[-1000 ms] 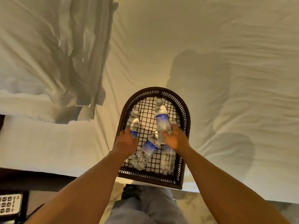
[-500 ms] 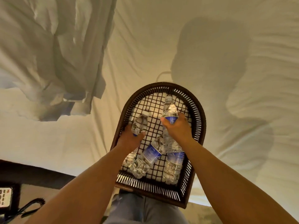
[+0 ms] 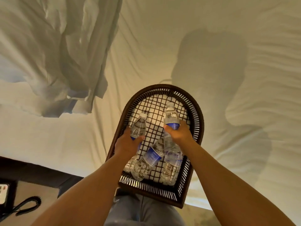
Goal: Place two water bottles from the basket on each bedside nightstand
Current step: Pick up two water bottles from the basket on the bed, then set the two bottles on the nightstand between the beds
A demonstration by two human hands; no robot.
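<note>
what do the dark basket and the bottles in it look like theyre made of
The dark brown arched basket looks like woven rattan or plastic wicker, matte, with cord wound round the rim and an open grid floor; which one is unclear. The clear water bottles with blue labels, such as the loose one, look like thin glossy plastic: see-through ribbed walls with bright glints and a white cap.

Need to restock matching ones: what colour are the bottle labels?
Blue, clearest on the loose bottle in the head view.
</note>
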